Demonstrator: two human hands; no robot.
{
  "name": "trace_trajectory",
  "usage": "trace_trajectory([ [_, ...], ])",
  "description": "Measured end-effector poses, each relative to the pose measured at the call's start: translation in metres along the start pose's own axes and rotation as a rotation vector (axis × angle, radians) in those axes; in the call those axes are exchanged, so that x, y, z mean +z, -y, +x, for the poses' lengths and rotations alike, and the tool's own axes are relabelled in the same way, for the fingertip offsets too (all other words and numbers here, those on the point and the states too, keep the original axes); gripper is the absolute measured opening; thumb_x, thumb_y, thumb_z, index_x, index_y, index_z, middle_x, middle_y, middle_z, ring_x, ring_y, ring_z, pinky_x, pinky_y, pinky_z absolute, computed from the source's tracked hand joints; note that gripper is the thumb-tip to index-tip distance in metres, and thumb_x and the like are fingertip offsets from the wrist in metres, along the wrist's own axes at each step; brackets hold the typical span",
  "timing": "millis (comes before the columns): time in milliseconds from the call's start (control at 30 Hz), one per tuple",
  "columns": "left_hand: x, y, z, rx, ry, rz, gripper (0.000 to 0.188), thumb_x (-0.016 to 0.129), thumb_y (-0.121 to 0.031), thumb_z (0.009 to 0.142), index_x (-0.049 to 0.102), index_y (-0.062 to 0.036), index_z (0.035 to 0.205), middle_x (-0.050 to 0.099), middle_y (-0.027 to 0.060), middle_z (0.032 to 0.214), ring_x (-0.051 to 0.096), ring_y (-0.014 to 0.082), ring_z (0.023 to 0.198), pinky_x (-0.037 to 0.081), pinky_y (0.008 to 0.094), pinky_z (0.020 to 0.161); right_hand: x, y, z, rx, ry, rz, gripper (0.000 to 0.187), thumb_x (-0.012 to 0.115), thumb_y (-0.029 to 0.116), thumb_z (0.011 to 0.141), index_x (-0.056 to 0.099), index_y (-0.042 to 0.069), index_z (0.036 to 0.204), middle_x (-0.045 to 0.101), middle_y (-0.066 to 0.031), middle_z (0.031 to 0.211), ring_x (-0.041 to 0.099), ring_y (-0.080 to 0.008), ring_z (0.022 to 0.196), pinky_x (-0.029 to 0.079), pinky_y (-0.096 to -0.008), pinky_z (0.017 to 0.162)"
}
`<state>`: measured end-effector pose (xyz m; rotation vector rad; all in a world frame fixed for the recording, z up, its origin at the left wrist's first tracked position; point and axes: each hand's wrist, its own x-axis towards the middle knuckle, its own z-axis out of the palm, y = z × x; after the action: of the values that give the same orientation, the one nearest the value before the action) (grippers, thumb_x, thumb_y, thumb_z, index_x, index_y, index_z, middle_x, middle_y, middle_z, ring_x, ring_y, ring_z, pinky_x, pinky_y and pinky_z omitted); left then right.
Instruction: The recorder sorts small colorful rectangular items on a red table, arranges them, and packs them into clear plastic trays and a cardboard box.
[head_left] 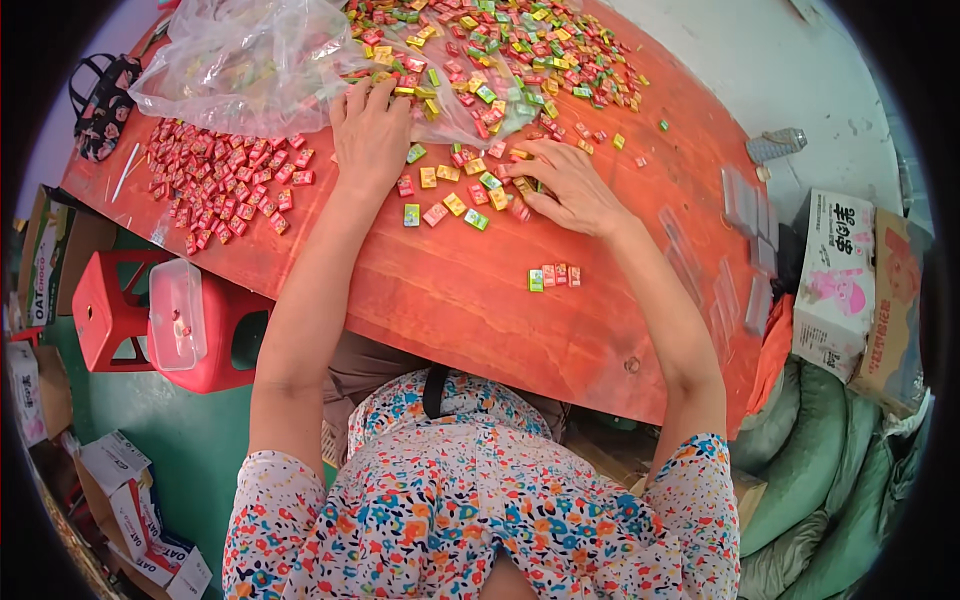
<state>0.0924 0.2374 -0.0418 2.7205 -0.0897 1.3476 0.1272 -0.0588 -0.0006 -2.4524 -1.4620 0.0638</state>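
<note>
My left hand (372, 132) reaches over a heap of small box-shaped wrapped sweets (430, 90) beside a clear plastic bag (255, 65), fingers apart and fingertips among the sweets. Across from it, my right hand (575, 188) is bent over a loose scatter of red, yellow and green sweets (455, 204), its fingers apart and the tips touching some of them. Whatever lies under the right fingers is partly hidden. Nearer me, a short row of sweets (554, 277), one green and several red, stands side by side on the red table (460, 320).
A pile of red sweets (230, 185) lies at the left, and a larger mixed heap (560, 45) at the back. Clear plastic cases (748, 210) line the right edge near a grey bottle (776, 145). Red stools (205, 340) and cartons (835, 285) stand around the table.
</note>
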Motion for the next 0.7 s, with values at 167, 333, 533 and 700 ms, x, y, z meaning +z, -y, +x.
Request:
trace_trajectory([
  [167,-0.042,-0.022,0.007,0.126,0.295,-0.222,0.011,0.062,-0.015,0.084,0.064,-0.0043,0.087,0.063,0.0123,0.092,0.063,0.0328,0.089,0.052,0.0456,0.075,-0.019,0.007,-0.039,0.236,-0.024,-0.143,0.047,0.060,0.031,0.094,0.051,0.021,0.138,0.035,-0.0098,0.156,0.032,-0.0317,0.144,0.017,-0.0575,0.118],
  [333,-0.091,-0.083,-0.031,-0.009,0.470,-0.352,0.024,0.070,-0.025,0.085,0.062,-0.0029,0.089,0.060,0.0134,0.088,0.063,0.0328,0.089,0.054,0.0428,0.072,-0.006,0.022,-0.042,0.149,-0.288,-0.023,0.025,0.064,0.018,0.090,0.068,0.011,0.113,0.062,-0.0091,0.123,0.055,-0.0290,0.119,0.044,-0.0439,0.099],
  [533,-0.070,-0.117,-0.042,-0.042,0.540,-0.342,0.032,0.074,-0.032,0.082,0.062,-0.0041,0.093,0.058,0.0111,0.091,0.062,0.0305,0.090,0.054,0.0406,0.070,0.011,0.036,-0.039,0.064,-0.273,-0.170,0.019,0.066,0.013,0.087,0.070,0.010,0.106,0.063,-0.0044,0.110,0.058,-0.0258,0.105,0.047,-0.0400,0.092],
  [700,-0.064,-0.128,-0.047,0.123,0.551,-0.372,0.024,0.072,-0.023,0.082,0.063,-0.0056,0.095,0.057,0.0090,0.092,0.061,0.0281,0.092,0.054,0.0395,0.071,0.008,0.037,-0.073,0.150,-0.305,-0.095,0.022,0.069,0.011,0.084,0.068,0.007,0.106,0.062,-0.0058,0.108,0.061,-0.0267,0.105,0.050,-0.0403,0.090],
])
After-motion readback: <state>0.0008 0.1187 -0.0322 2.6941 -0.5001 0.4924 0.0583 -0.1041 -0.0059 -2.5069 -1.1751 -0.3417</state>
